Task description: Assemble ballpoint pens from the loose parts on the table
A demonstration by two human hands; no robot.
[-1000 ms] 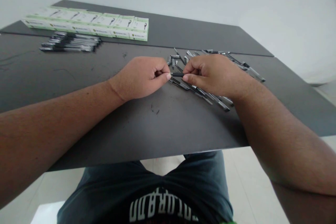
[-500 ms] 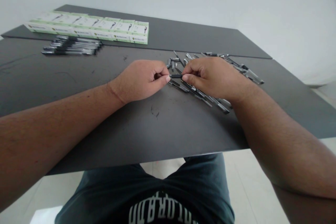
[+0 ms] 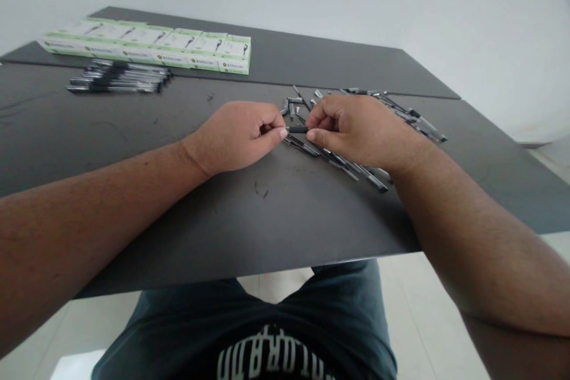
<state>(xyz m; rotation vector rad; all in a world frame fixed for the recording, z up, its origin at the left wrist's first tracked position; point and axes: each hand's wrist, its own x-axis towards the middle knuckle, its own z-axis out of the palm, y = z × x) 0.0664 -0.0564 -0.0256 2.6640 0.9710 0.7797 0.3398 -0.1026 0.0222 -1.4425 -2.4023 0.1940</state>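
Between my two hands lies a pen (image 3: 297, 129) with a black grip, level and a little above the table. My left hand (image 3: 243, 135) is closed, pinching the pen's left end between thumb and forefinger. From the other side my right hand (image 3: 356, 130) pinches the right part of the same pen, its fingers curled. Most of the pen beyond the dark grip is hidden by my hands. Loose pen parts (image 3: 338, 160) lie under and beside my right hand, and several small clear caps (image 3: 291, 108) rest just behind the pen.
A row of green and white boxes (image 3: 178, 50) stands at the back left. In front of it lies a pile of pens (image 3: 118, 77). More pen parts (image 3: 414, 116) spread right of my right hand. The dark table's (image 3: 249, 237) front edge runs above my lap.
Both hands keep their pinch on the pen with almost no movement. The whole view has shifted very slightly; the right fingers look marginally changed around the pen.
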